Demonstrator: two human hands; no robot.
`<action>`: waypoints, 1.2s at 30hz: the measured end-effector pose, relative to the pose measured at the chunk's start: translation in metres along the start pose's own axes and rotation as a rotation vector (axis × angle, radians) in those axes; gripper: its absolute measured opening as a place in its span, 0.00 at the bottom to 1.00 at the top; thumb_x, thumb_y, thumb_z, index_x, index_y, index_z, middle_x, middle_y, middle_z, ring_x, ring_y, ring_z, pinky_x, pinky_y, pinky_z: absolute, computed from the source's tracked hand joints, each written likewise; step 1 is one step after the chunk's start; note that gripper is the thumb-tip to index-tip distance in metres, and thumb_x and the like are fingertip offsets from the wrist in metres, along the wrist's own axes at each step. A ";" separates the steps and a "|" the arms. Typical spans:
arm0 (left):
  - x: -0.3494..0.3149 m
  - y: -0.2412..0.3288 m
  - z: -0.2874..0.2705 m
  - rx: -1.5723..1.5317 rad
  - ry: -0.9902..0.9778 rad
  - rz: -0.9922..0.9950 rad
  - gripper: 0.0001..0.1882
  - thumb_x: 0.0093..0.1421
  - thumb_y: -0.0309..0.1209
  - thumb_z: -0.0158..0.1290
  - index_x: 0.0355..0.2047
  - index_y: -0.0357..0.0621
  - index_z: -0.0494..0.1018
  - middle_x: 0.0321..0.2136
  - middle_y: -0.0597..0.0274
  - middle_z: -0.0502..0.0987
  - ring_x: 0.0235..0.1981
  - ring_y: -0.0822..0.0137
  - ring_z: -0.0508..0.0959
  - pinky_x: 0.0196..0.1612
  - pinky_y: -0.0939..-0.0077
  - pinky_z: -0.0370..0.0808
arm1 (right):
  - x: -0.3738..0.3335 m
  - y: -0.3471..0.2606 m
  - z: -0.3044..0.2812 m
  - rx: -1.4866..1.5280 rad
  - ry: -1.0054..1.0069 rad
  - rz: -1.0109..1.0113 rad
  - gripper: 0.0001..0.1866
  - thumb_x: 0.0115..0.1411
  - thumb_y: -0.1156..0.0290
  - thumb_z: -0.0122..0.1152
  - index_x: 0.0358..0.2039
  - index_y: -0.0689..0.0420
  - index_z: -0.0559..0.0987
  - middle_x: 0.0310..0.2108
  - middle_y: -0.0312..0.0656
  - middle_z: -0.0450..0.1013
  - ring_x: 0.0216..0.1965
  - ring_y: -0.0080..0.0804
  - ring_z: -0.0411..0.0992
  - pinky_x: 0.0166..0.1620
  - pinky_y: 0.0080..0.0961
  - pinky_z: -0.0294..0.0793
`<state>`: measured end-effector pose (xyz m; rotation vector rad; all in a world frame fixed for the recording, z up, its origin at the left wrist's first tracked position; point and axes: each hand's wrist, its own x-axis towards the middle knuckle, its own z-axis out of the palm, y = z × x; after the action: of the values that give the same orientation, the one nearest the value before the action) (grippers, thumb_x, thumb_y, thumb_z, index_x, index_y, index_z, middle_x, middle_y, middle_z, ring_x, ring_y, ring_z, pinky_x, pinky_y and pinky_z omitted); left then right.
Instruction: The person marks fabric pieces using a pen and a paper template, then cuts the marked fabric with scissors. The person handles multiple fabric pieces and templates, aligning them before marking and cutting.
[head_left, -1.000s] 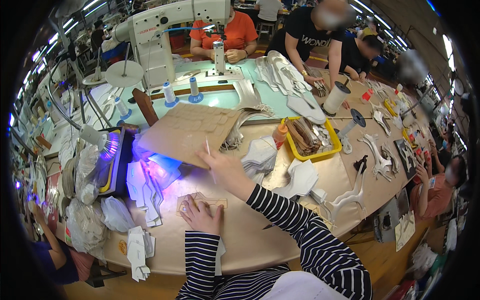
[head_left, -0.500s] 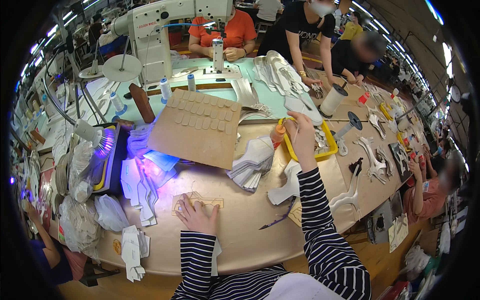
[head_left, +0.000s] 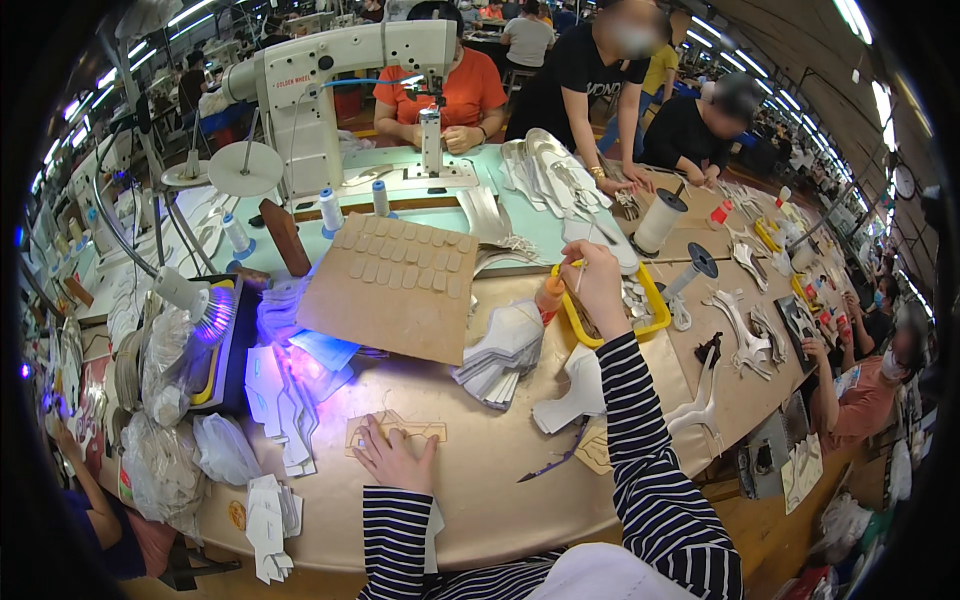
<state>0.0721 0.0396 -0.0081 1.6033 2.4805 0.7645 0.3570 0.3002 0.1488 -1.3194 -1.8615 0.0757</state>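
My left hand (head_left: 395,460) lies with spread fingers on a thin amber template (head_left: 432,430), pressing it to the table. My right hand (head_left: 598,285) is raised over the left side of a yellow tray (head_left: 658,322). Its fingertips are pinched on a thin pale stick, whose lower end I cannot make out. Beside that hand an orange bottle (head_left: 549,294) leans next to the tray. Small grey pieces (head_left: 637,302) lie in the tray. A fanned stack of white cut pieces (head_left: 503,345) rests left of the bottle.
A brown board (head_left: 390,290) bearing rows of small oval pieces lies ahead. Left are a purple-lit lamp (head_left: 203,298), white cut pieces (head_left: 268,525) and plastic bags (head_left: 160,455). A dark pointed tool (head_left: 545,468) lies near my right forearm. Behind stands a sewing machine (head_left: 300,110); people work around.
My right hand with the thin stick has shifted slightly lower and its fingers have turned. The left hand stays on the template. The whole view has tilted a little.
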 end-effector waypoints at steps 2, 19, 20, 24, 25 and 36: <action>0.000 0.000 0.000 -0.004 -0.007 -0.007 0.28 0.52 0.54 0.64 0.40 0.44 0.73 0.68 0.41 0.56 0.72 0.41 0.51 0.70 0.35 0.42 | 0.005 0.001 -0.005 0.086 -0.016 0.023 0.14 0.50 0.75 0.69 0.39 0.55 0.82 0.34 0.38 0.80 0.44 0.42 0.76 0.49 0.37 0.73; 0.000 -0.001 0.000 -0.020 0.009 0.006 0.28 0.52 0.53 0.64 0.41 0.42 0.74 0.69 0.39 0.55 0.71 0.39 0.51 0.69 0.33 0.42 | -0.030 -0.058 -0.051 0.530 -0.029 0.065 0.03 0.54 0.80 0.67 0.30 0.61 0.83 0.31 0.37 0.80 0.36 0.22 0.76 0.44 0.21 0.73; -0.001 -0.001 0.000 -0.018 0.011 0.011 0.28 0.52 0.53 0.64 0.41 0.42 0.74 0.69 0.39 0.55 0.71 0.39 0.51 0.69 0.33 0.42 | -0.050 -0.078 -0.041 0.603 -0.109 0.072 0.05 0.52 0.80 0.69 0.31 0.61 0.83 0.30 0.37 0.80 0.34 0.23 0.76 0.43 0.21 0.73; -0.001 -0.001 -0.001 -0.022 -0.008 0.000 0.28 0.53 0.54 0.63 0.41 0.43 0.73 0.69 0.40 0.56 0.71 0.39 0.51 0.69 0.33 0.43 | -0.103 -0.139 0.005 0.532 -0.304 -0.133 0.10 0.48 0.81 0.72 0.33 0.59 0.83 0.36 0.40 0.80 0.43 0.34 0.77 0.49 0.30 0.74; -0.002 -0.001 -0.002 -0.017 -0.007 0.000 0.28 0.53 0.54 0.63 0.41 0.43 0.73 0.69 0.40 0.56 0.71 0.39 0.51 0.69 0.33 0.43 | -0.110 -0.151 0.017 0.514 -0.322 -0.172 0.10 0.49 0.80 0.72 0.33 0.58 0.83 0.36 0.40 0.80 0.43 0.35 0.77 0.49 0.31 0.74; -0.001 -0.002 0.004 -0.004 0.022 -0.001 0.27 0.50 0.51 0.66 0.40 0.45 0.73 0.69 0.42 0.56 0.71 0.39 0.53 0.69 0.33 0.43 | -0.128 -0.121 -0.021 0.404 -0.132 0.026 0.11 0.48 0.79 0.73 0.34 0.58 0.83 0.35 0.39 0.80 0.41 0.36 0.77 0.47 0.30 0.74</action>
<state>0.0723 0.0397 -0.0121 1.6009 2.4927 0.7914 0.2924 0.1353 0.1459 -1.0761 -1.8161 0.5357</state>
